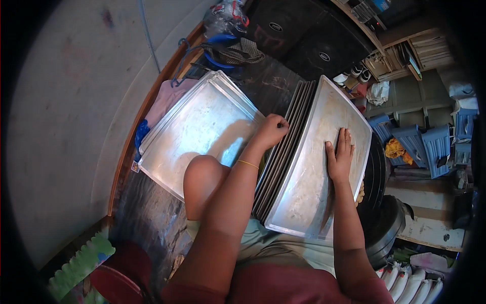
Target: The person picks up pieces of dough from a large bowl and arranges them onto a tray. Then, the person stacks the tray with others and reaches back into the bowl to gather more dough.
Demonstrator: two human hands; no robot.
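Observation:
A metal baking tray [314, 126] leans on my lap, its flat face up. My right hand [340, 154] lies flat on that face, fingers together and pointing away from me. Behind it stand several more trays on edge [288, 147]. My left hand [272, 130] is closed over the top edges of those upright trays. A second stack of flat metal trays [197, 126] lies on the floor to the left, beside my bent knee [202, 177].
A pale wall [66, 111] runs along the left. Dark speaker boxes [304, 35] and a bag [230, 50] sit behind the trays. Blue crates [420, 144], shelves [405, 55] and a black round tub [390, 228] stand on the right. A red stool [116, 276] is near left.

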